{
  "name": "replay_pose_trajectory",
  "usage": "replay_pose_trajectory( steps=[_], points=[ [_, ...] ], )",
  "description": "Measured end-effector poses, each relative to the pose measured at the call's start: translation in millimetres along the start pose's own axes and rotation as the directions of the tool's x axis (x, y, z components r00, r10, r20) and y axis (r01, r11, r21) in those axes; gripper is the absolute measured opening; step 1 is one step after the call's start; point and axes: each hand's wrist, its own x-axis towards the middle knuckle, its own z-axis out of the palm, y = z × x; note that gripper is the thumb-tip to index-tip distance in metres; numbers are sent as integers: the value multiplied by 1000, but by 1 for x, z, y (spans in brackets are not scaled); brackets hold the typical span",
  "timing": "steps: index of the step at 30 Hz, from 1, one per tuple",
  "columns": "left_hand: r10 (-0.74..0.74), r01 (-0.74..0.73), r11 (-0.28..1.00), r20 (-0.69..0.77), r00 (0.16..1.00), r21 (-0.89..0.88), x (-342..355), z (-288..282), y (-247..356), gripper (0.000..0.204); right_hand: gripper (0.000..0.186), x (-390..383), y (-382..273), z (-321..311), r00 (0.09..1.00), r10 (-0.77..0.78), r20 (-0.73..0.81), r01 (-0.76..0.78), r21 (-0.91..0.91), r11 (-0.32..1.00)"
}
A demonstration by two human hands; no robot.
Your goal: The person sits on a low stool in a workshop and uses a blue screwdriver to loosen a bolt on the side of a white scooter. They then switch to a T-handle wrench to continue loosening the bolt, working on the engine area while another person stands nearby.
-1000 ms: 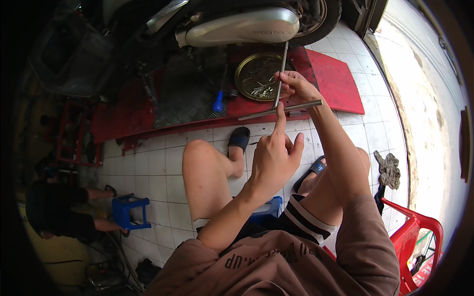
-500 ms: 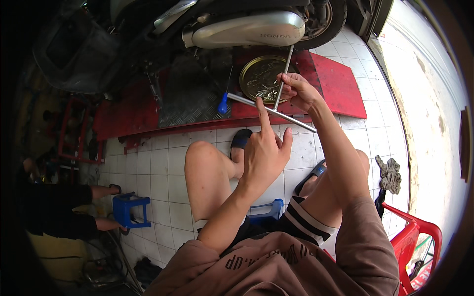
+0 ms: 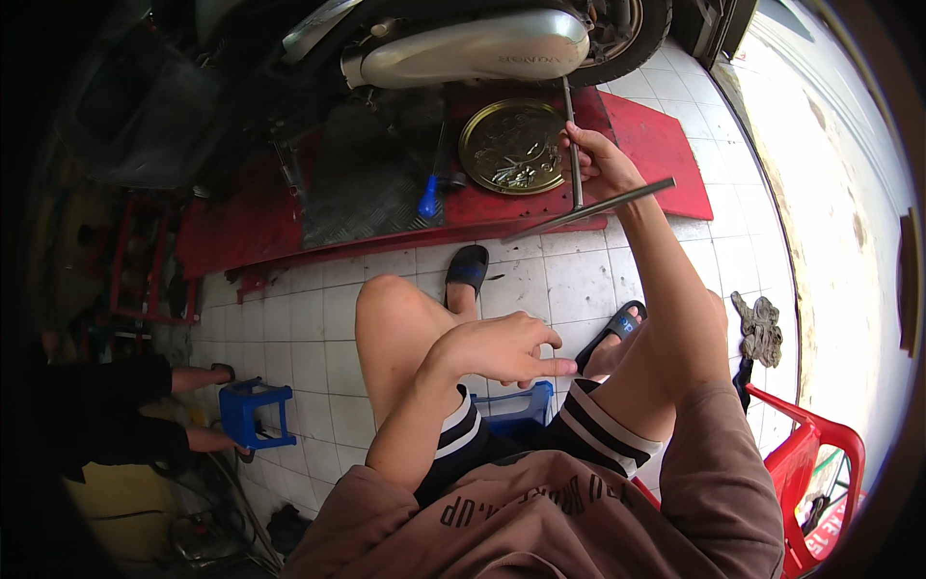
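Observation:
My right hand [image 3: 595, 159] is wrapped round the shaft of a T-handle wrench [image 3: 577, 183]. The shaft runs up to the lower edge of the silver engine cover [image 3: 473, 53] on a motorbike; its far tip is hidden there. At the near end the crossbar [image 3: 622, 199] lies slantwise, its right end crossing over my right forearm. My left hand [image 3: 506, 349] hovers above my lap, holding nothing, with the thumb stretched out and the fingers loosely bent apart. Beside the shaft, a round gold-coloured tray [image 3: 479, 130] carries several bolts [image 3: 516, 176].
The tray sits on a red lift platform [image 3: 661, 154] with a dark metal plate [image 3: 367, 183]. A blue-handled screwdriver [image 3: 428, 198] lies left of the tray. Blue stools [image 3: 256, 410], a red chair [image 3: 820, 434] and a crumpled cloth [image 3: 760, 328] stand or lie around. Another person's legs [image 3: 203, 439] show at left.
The wrench's crossbar has turned, its left end swinging toward me and its right end away. My left hand has left the crossbar and drawn back to my lap.

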Motion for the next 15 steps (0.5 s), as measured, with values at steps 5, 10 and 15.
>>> replay_pose_trajectory(
  steps=[5,10,15],
  points=[
    [-248,245,957,4,969,159,8,-68,-60,47,32,-43,-27,9,990,88,-112,-106,-170,980],
    [63,-52,998,-357,932,39,89,-159,-60,31,34,-70,-30,-1,986,57,-156,-97,-265,959],
    [-75,-383,734,-629,774,-560,204,-215,-47,29,36,-96,-50,-20,931,18,-364,-107,-224,969]
  ],
)
